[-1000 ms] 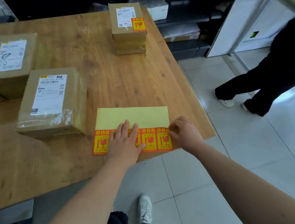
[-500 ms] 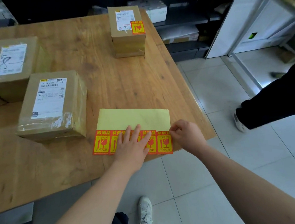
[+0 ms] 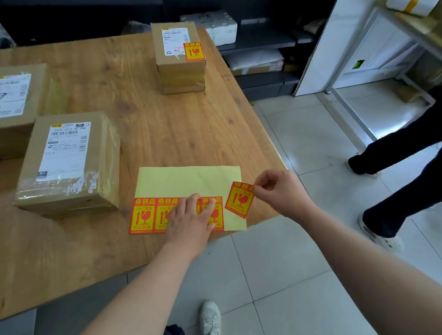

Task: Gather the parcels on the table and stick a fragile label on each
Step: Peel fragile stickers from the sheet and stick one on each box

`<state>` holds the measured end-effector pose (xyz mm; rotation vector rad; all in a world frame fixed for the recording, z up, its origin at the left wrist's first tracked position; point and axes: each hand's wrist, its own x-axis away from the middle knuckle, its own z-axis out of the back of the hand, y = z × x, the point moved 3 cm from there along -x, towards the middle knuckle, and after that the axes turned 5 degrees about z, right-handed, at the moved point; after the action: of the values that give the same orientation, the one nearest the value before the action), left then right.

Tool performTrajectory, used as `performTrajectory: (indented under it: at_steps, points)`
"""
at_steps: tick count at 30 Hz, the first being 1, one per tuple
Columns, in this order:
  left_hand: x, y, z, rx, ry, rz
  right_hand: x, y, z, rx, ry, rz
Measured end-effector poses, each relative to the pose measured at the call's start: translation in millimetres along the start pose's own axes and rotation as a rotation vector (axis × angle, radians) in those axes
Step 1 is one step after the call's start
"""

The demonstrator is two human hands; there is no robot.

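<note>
Right hand (image 3: 278,194) pinches a red fragile label (image 3: 240,199) by its top corner, tilted at the yellow backing sheet's (image 3: 189,180) right edge. Left hand (image 3: 189,218) presses flat on the sticker row. Behind on the wooden table (image 3: 157,124), the far parcel (image 3: 180,72) already wears a label.

The red-and-yellow stickers (image 3: 142,214) on the sheet (image 3: 188,178), lower centre, read 易碎品, 小心轻放, 勿压勿摔 beside an arrow and a cracked goblet. The loose sticker (image 3: 240,199) to their right carries the same design. At left, the near parcel (image 3: 57,203) has a shipping label (image 3: 66,148) reading 5020 C016.
</note>
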<state>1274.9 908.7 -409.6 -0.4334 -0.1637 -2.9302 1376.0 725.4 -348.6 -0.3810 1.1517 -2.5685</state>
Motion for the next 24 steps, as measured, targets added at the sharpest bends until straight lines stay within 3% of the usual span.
performTrajectory:
  at_steps: [3,11,19,24]
  points:
    - [2.0,-1.8,4.2,0.105,-0.012,-0.005,1.9,-9.6,3.1,0.038,-0.046,0.023]
    - [22.3,-27.5,45.7,0.761,0.12,0.088,-0.3,-60.6,-6.1,0.161,-0.242,0.206]
    - [46.2,-70.5,81.3,0.855,0.257,0.193,-14.1,-118.4,-38.8,0.088,-0.204,0.294]
    - [59.3,-108.6,96.1,0.992,0.314,0.313,-16.6,-147.0,-69.4,-0.046,-0.139,0.172]
